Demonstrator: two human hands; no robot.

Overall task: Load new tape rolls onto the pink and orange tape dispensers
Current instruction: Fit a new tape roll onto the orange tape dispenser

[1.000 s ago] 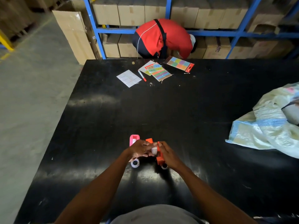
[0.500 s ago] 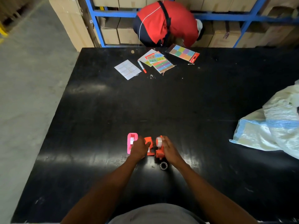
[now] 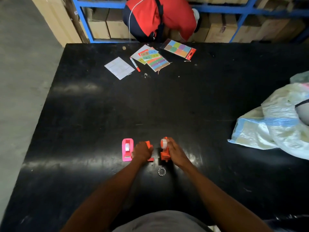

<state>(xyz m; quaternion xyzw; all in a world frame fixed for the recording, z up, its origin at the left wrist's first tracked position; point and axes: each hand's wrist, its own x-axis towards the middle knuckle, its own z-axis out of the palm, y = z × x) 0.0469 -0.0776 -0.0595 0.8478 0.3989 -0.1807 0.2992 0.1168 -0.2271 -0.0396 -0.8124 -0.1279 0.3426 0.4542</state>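
Note:
A pink tape dispenser [image 3: 127,150] with a clear roll in it lies on the black table [image 3: 100,114], just left of my hands. My left hand [image 3: 142,152] is closed over one orange dispenser piece [image 3: 148,144]. My right hand [image 3: 175,153] grips a second orange dispenser piece [image 3: 164,154] that carries a clear tape roll [image 3: 164,142] at its far end. The two orange pieces are a small gap apart. An empty clear tape core [image 3: 161,171] lies on the table just in front of my hands.
At the far edge lie a white sheet [image 3: 119,68], a red-tipped pen [image 3: 135,64] and coloured sticker packs [image 3: 154,60], [image 3: 178,49]. A crumpled plastic bag [image 3: 275,121] fills the right side. A person in a red jacket [image 3: 158,17] bends by blue shelving with cartons.
My hands have drawn apart, splitting the orange dispenser into two pieces. One core that lay by the pink dispenser is gone from view. The camera has tilted downward.

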